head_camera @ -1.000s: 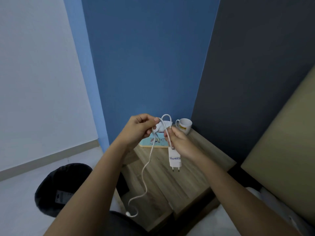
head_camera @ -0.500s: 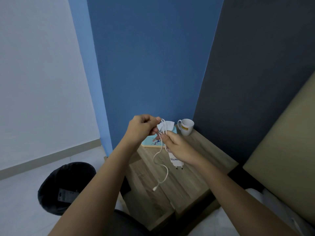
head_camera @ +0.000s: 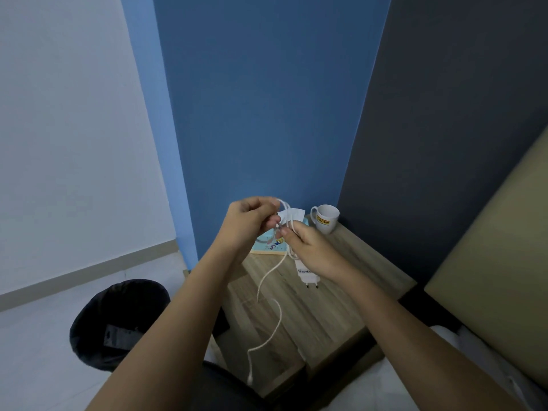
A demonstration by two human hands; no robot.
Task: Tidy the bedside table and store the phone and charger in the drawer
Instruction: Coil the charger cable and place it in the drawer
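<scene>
While the left hand (head_camera: 252,223) pinches the gathered loops of the cable (head_camera: 271,295), the right hand (head_camera: 311,250) grips the white charger (head_camera: 307,272) at frame centre, above the bedside table (head_camera: 341,295), seemingly to keep the coil neat for the drawer (not visible here). The charger hangs upright, prongs pointing down; the loose cable tail trails toward the lower frame.

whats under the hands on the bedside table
A light blue illustrated book lies flat on the wooden table, a white mug right of it. The hands and charger cover most of the book.
</scene>
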